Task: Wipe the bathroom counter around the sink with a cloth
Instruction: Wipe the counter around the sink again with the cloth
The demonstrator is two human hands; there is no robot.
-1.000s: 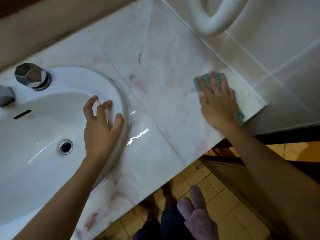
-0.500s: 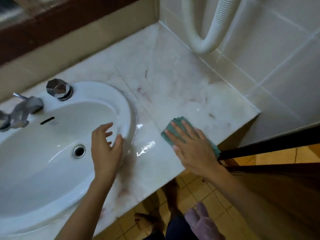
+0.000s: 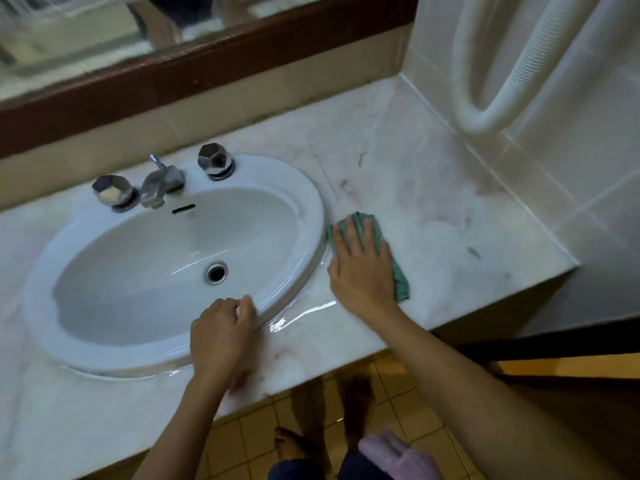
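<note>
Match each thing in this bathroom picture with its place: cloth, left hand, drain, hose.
Things:
1 cloth
2 left hand
3 drain
4 hose

Places:
A at the bottom of the sink
B hanging against the tiled wall
C under the right hand on the counter
D at the sink's front rim

Pairs: 1-C, 2-D, 3-A, 4-B

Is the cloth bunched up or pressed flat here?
Flat: the cloth lies on the counter under the right hand, fingers straight, edges showing.
</note>
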